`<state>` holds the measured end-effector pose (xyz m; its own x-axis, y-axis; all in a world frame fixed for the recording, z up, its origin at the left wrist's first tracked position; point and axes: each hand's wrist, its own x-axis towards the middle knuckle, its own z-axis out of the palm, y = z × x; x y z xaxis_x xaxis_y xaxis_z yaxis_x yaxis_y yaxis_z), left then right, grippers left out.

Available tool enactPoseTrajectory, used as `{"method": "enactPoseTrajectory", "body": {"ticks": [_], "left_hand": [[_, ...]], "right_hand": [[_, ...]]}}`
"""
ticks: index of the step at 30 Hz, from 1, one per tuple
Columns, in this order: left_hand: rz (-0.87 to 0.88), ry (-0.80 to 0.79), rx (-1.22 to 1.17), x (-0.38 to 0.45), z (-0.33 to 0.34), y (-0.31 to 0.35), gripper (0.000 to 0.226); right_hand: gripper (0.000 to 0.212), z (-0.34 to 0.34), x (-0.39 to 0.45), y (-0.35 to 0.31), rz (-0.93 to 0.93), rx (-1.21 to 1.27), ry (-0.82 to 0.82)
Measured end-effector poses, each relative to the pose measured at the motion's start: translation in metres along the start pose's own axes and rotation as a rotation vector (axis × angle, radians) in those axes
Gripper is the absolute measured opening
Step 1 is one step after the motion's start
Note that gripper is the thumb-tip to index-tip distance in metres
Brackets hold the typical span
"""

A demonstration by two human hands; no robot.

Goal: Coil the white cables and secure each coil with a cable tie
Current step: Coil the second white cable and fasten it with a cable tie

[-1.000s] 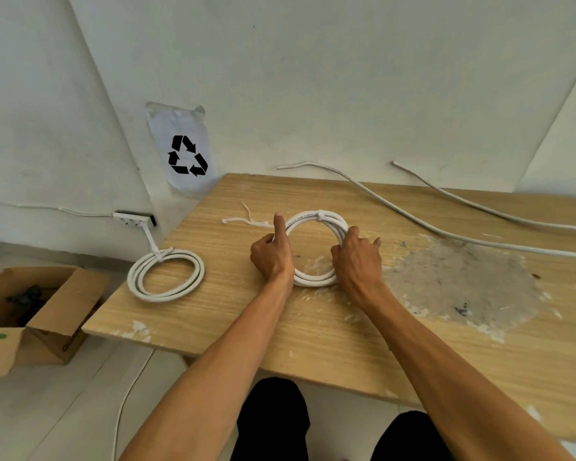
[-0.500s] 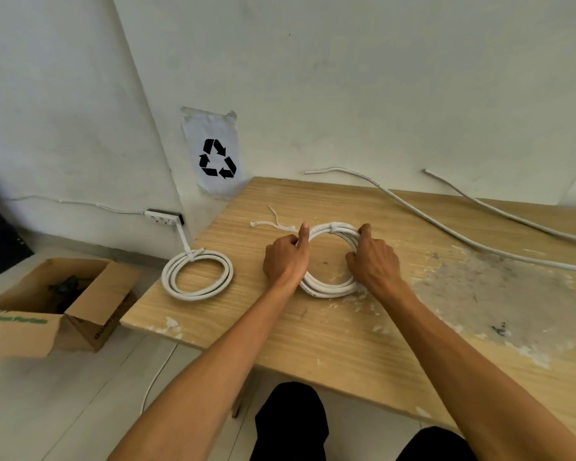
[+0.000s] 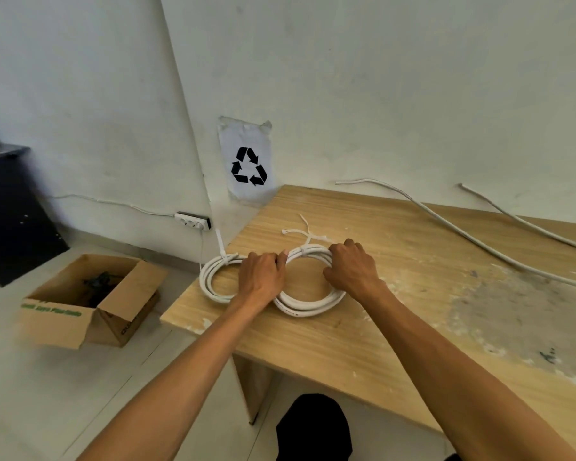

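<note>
White cable wound into a round coil [image 3: 308, 302] lies flat on the pale wooden table [image 3: 363, 341], near its left end, bound at the far side by a white cable tie [image 3: 302, 250] whose long tail [image 3: 305, 226] sticks up and away over the tabletop. Both hands hold this coil: the left hand [image 3: 261, 276] has its fingers curled round the coil's left side, thumb lying along the top of the strands, and the right hand [image 3: 351, 269] has its fingers bent over the far right part, knuckles up. Just to the left, touching or nearly touching the held coil behind the left hand, a second coil of white cable [image 3: 213, 281] lies at the table's left edge, also tied at its far side. Two loose lengths of white cable [image 3: 459, 232] run across the far right of the table. On the floor to the left stands an open brown cardboard box [image 3: 87, 304]. A white power strip [image 3: 193, 220] sits low on the wall, and a paper sheet with a black recycling symbol [image 3: 248, 166] is taped above the table's far left corner.
</note>
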<state>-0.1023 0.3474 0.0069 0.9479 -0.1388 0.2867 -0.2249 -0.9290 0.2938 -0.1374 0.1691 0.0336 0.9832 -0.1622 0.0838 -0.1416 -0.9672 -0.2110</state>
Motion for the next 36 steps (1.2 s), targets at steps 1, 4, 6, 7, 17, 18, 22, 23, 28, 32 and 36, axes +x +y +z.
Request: {"method": "enactPoseTrajectory", "body": {"ticks": [1,4,6,7,17,18,22,23,28,32,36], "left_hand": [[-0.001,-0.007,0.022,0.000,0.000,0.001,0.062],[0.030,0.023,0.140,0.002,0.002,0.002,0.053],[0.050,0.058,0.166,0.005,0.002,0.002,0.044],[0.071,0.078,0.162,0.005,0.003,0.004,0.040],[0.289,-0.112,-0.067,0.012,0.019,0.013,0.043],[0.289,-0.117,-0.061,0.012,0.018,0.014,0.045],[0.177,-0.113,-0.107,0.021,0.013,0.019,0.043],[0.151,-0.118,-0.128,0.022,0.013,0.020,0.043],[-0.017,-0.187,-0.229,0.028,0.015,0.030,0.044],[-0.056,-0.099,-0.220,0.024,0.018,0.039,0.037],[-0.194,-0.142,-0.333,0.027,0.015,0.039,0.044]], "right_hand": [[0.037,0.001,0.000,0.002,0.003,-0.009,-0.014],[0.037,0.005,0.000,0.008,0.000,-0.007,-0.049],[0.039,0.007,0.000,0.011,-0.010,0.007,-0.079],[0.042,0.009,0.000,0.012,-0.015,0.012,-0.099],[0.067,0.031,-0.008,0.022,-0.034,0.199,-0.239],[0.068,0.031,-0.009,0.021,-0.033,0.198,-0.238],[0.068,0.031,-0.011,0.019,-0.025,0.200,-0.222],[0.068,0.032,-0.011,0.019,-0.023,0.199,-0.219],[0.067,0.034,-0.011,0.018,-0.021,0.181,-0.195],[0.064,0.037,-0.011,0.019,-0.025,0.192,-0.173],[0.060,0.037,-0.013,0.019,-0.043,0.214,-0.159]]}}
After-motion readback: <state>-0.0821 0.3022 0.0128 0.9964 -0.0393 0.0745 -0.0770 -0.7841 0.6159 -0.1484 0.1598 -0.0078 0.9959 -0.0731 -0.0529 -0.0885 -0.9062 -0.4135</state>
